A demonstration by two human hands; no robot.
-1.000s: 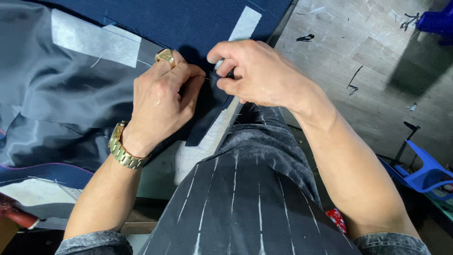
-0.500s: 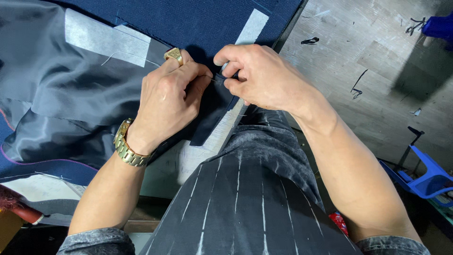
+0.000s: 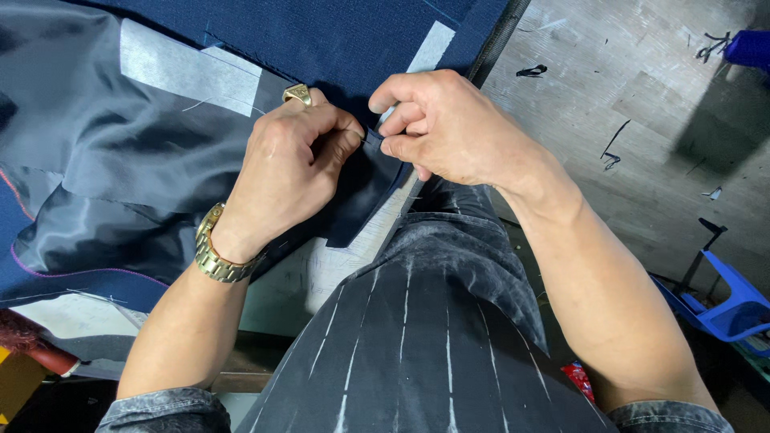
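At table edge: left hand (image 3: 290,164), right hand (image 3: 443,128) fingers pinch navy fabric (image 3: 365,172) edge, seemingly.

You have no labels, signs or screens before you. The nearest thing to a package is a small red wrapper (image 3: 579,380) on the floor beside your right forearm, partly hidden.

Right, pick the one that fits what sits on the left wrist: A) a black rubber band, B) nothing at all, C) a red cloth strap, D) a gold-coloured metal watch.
D: a gold-coloured metal watch circles the wrist of the left hand, which pinches the navy fabric beside the right hand.
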